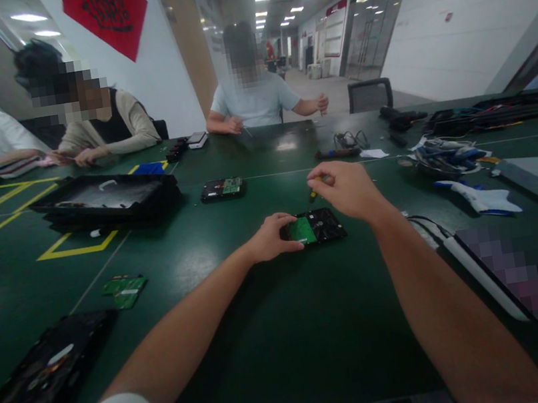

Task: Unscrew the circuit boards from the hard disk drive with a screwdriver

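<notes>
A black hard drive (320, 226) with a green circuit board on top lies on the dark green table (289, 333) in front of me. My left hand (270, 237) rests on its left edge, fingers gripping the side and touching the green board. My right hand (345, 189) hovers just above and behind the drive, closed on a small screwdriver (315, 192) with a yellow and black handle that points down toward the drive.
A second hard drive (223, 189) lies farther back. Black trays (107, 200) are stacked at the left, loose green boards (124, 290) nearer. Cables and tools (444, 156) sit at the right. Three people sit across the table at work.
</notes>
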Available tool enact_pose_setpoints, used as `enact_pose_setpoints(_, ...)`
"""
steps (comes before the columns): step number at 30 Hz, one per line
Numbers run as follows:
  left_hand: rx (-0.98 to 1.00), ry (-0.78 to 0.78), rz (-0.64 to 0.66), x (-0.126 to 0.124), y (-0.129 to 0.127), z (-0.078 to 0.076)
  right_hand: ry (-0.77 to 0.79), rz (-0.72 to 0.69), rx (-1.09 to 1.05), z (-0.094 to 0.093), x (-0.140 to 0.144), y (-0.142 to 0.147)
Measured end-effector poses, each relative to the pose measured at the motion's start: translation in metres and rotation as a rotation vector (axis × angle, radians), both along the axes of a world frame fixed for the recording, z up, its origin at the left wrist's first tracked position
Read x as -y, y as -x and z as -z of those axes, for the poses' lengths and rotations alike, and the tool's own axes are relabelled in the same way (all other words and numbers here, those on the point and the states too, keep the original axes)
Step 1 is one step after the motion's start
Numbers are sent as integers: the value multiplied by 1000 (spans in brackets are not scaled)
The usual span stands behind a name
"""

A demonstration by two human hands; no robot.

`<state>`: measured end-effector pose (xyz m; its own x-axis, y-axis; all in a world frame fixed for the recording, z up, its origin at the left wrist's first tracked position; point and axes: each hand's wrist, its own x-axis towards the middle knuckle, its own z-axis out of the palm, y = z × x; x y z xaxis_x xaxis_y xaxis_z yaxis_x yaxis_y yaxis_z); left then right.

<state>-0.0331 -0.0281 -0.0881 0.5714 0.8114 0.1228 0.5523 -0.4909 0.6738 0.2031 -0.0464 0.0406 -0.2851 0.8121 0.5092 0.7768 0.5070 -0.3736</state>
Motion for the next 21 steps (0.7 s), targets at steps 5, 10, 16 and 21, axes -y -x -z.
enact_pose_setpoints(5,-13,-12,15,-1,1,0,-14,0,-52,2,-2,1)
enact_pose_setpoints(10,-6,2,27,-2,1,2,123,-38,-226,10,-8,3)
enact_pose_setpoints(16,8,-4,37,-2,0,1,210,-69,-367,15,-11,5)
enact_pose_setpoints(21,-2,11,46,-1,0,-3,185,106,-403,17,-15,2)
